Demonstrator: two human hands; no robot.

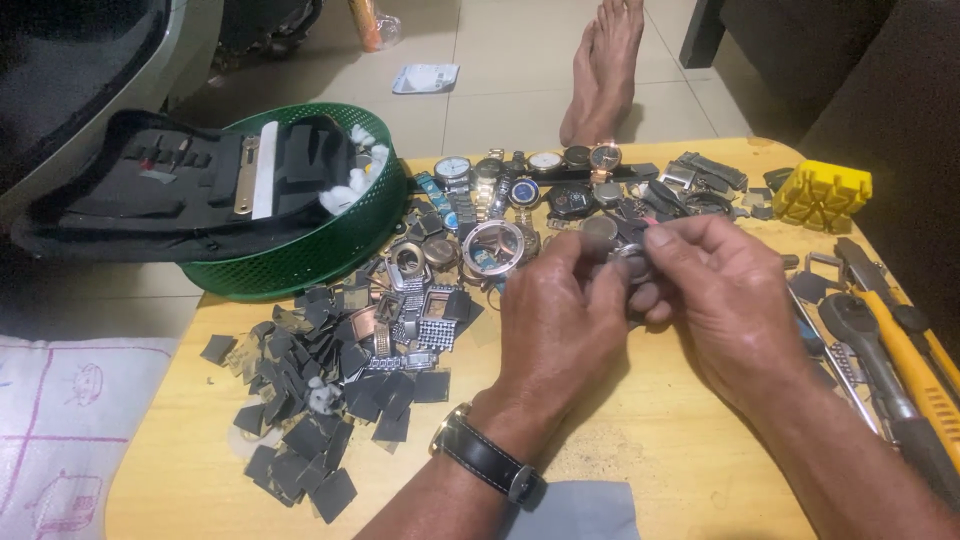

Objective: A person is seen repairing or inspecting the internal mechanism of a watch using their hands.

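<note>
Watch case (630, 262), small, round and silvery, sits pinched between the fingertips of both hands above the middle of a yellow wooden table (640, 440), seen from the head camera looking down. The left hand (560, 320), a gold watch on a black strap (485, 455) at its wrist, curls its fingers around the near side of the piece, while the right hand (725, 300) closes thumb and forefinger on its far side; what exactly the fingers do to it is hidden. Just beyond the hands lies a row of wristwatches (530, 175) and loose dials, with a larger round steel case (492, 247) close to the left hand. Left of that spreads a heap of dark square chips and metal watch frames (330, 390). A green mesh basket (310, 250) at the table's far left corner carries an open black tool pouch (170, 190). On the right edge rest a yellow plastic holder block (822, 192) and yellow-handled tools (905, 365). A pair of bare feet (605, 65) rests on the tiled floor beyond the table.
</note>
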